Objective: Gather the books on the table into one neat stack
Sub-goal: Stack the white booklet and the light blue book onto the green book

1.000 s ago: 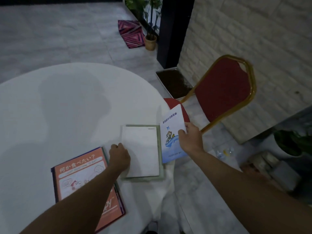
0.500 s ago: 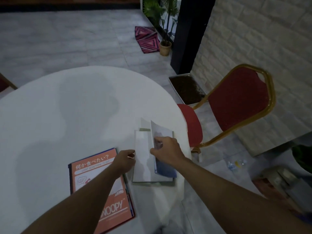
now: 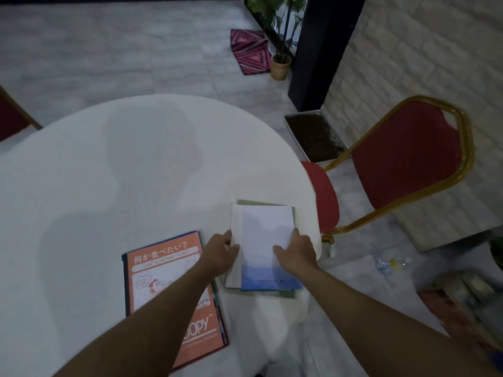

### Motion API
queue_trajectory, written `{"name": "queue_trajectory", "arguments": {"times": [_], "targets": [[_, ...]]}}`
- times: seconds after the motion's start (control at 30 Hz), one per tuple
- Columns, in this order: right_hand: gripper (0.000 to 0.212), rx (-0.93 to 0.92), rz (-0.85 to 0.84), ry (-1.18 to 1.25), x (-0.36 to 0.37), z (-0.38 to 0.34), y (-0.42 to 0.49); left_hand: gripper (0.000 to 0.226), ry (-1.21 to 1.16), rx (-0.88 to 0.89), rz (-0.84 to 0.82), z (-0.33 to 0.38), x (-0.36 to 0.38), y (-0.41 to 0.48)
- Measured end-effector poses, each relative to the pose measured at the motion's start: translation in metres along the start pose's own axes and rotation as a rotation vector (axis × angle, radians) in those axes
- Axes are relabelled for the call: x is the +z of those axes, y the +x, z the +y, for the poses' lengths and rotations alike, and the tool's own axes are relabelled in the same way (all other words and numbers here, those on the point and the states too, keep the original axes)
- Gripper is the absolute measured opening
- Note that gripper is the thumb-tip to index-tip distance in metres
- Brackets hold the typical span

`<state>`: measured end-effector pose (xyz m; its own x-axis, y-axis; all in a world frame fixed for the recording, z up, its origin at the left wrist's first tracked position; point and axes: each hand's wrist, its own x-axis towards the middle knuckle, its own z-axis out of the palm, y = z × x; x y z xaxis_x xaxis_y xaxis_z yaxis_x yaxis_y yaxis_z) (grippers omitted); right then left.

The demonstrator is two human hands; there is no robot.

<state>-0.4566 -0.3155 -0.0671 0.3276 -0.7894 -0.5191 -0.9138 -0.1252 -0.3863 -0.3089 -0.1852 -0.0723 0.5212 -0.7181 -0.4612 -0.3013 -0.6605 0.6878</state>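
A small stack lies near the right edge of the round white table (image 3: 114,170). A white-and-blue booklet (image 3: 265,235) lies face down on top, over a white book (image 3: 235,221) and a green book (image 3: 285,294). My right hand (image 3: 295,253) rests flat on the booklet's right side. My left hand (image 3: 220,251) touches the left edge of the white book with its fingertips. An orange Snoopy book (image 3: 163,270) lies apart to the left, on top of darker books, partly under my left forearm.
A red chair with a gold frame (image 3: 402,164) stands close to the table's right edge. A tray of soil (image 3: 313,137), a potted plant (image 3: 280,63) and a folded patterned cloth (image 3: 250,50) are on the tiled floor beyond. Another red chair (image 3: 11,115) shows at far left.
My right hand brought the booklet from beside the table edge, turned it over, and laid it flat on the white book. My left hand stayed at the stack's left edge.
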Motion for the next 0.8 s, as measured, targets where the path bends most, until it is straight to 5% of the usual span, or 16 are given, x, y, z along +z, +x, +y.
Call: {"name": "queue_trajectory", "arguments": {"times": [0.8], "targets": [[0.070, 0.043, -0.010, 0.086, 0.003, -0.005, -0.003, 0.064, 0.272, 0.025, -0.096, 0.003, 0.005, 0.011]]}}
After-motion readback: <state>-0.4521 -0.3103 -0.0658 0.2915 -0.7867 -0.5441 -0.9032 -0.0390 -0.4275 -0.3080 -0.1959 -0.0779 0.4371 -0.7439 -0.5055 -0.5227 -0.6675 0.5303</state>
